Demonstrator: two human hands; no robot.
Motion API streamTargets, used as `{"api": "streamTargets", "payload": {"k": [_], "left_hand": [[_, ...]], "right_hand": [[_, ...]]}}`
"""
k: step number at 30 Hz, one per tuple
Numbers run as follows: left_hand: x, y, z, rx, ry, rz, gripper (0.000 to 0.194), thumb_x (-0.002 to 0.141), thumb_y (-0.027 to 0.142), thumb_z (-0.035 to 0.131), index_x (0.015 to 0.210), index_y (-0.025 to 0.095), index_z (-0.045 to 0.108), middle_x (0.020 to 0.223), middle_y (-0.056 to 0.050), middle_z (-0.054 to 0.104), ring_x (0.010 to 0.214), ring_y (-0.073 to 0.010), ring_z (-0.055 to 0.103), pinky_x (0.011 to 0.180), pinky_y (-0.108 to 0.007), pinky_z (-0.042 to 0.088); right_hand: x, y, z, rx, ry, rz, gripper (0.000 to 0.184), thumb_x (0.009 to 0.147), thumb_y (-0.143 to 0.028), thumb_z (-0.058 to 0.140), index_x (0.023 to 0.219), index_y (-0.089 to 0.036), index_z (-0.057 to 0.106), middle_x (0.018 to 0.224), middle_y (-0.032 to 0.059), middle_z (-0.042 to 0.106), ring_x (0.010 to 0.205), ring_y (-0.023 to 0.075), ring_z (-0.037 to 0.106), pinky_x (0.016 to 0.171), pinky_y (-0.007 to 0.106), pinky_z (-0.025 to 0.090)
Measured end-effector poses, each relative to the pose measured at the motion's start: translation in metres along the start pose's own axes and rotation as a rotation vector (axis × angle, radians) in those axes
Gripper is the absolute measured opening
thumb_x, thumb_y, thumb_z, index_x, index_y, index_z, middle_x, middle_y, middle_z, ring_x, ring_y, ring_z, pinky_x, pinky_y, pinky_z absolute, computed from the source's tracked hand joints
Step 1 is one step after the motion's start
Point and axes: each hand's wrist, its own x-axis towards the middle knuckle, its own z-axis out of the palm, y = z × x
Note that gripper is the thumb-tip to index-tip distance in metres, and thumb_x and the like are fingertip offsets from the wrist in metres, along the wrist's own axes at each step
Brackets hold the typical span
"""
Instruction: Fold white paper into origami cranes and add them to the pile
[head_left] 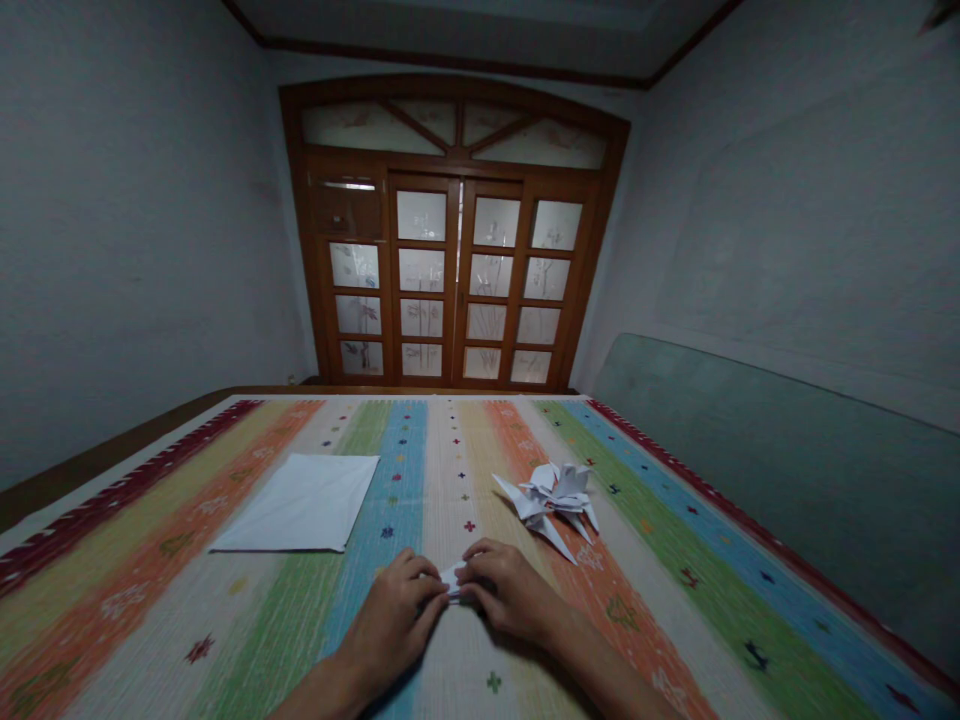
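Observation:
Between my two hands, low in the middle of the head view, is a small folded piece of white paper [452, 577]. My left hand [401, 605] pinches its left side with thumb and fingers. On the right side, my right hand [510, 590] grips it the same way. Most of the paper is covered by my fingers, so its full shape cannot be made out. Beyond my right hand lies a pile of folded white paper pieces [555, 497] with pointed ends. A stack of flat white paper sheets [300, 503] rests to the left, apart from my left hand.
A striped, patterned tablecloth [240, 600] covers the table under everything. Along the right side stands a pale green bench back or sofa [750, 450]. Past the table's far edge are wooden doors with glass panes [421, 270], and walls rise on both sides.

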Motion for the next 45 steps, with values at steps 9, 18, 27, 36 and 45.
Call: {"api": "streamTargets", "payload": {"k": [9,18,27,36,45], "left_hand": [[0.007,-0.002,0.000,-0.180,-0.003,-0.216,0.023,0.091,0.026,0.060,0.085,0.022,0.082,0.091,-0.008,0.076,0.090,-0.0248,0.068,0.084,-0.036,0.049],[0.004,-0.001,0.004,-0.142,-0.023,-0.159,0.024,0.081,0.011,0.061,0.101,0.019,0.072,0.101,-0.009,0.072,0.098,-0.0266,0.064,0.089,-0.039,0.047],[0.011,-0.006,0.001,-0.316,-0.031,-0.335,0.033,0.073,0.016,0.065,0.106,0.019,0.067,0.086,-0.002,0.073,0.082,-0.0230,0.066,0.080,-0.034,0.049],[0.010,-0.009,0.004,-0.190,0.019,-0.272,0.021,0.085,0.015,0.056,0.086,0.021,0.077,0.091,-0.007,0.075,0.087,-0.0245,0.068,0.084,-0.036,0.050],[0.000,-0.006,0.005,0.171,-0.078,-0.299,0.031,0.094,0.010,0.047,0.094,0.020,0.077,0.095,-0.011,0.068,0.090,-0.0266,0.067,0.082,-0.034,0.048]], "right_hand": [[0.006,-0.002,0.001,0.032,0.058,0.088,0.011,0.084,-0.011,0.068,0.087,-0.018,0.076,0.087,0.0056,0.074,0.086,0.0182,0.067,0.081,0.029,0.049],[0.007,-0.002,0.007,-0.020,0.062,0.061,0.010,0.086,-0.012,0.064,0.087,-0.017,0.072,0.087,0.0054,0.071,0.087,0.0189,0.063,0.081,0.029,0.046],[0.010,-0.003,0.016,-0.070,0.109,0.074,0.026,0.089,-0.002,0.052,0.105,-0.017,0.065,0.096,0.0075,0.067,0.092,0.0206,0.063,0.083,0.031,0.048],[0.011,-0.003,0.026,-0.178,0.105,0.067,0.022,0.090,-0.003,0.055,0.099,-0.020,0.065,0.101,0.0058,0.063,0.099,0.0209,0.060,0.095,0.035,0.048],[0.013,-0.007,0.036,-0.320,0.131,0.243,0.009,0.088,-0.011,0.069,0.084,-0.019,0.069,0.097,0.0094,0.063,0.095,0.0267,0.060,0.085,0.039,0.046]]}}
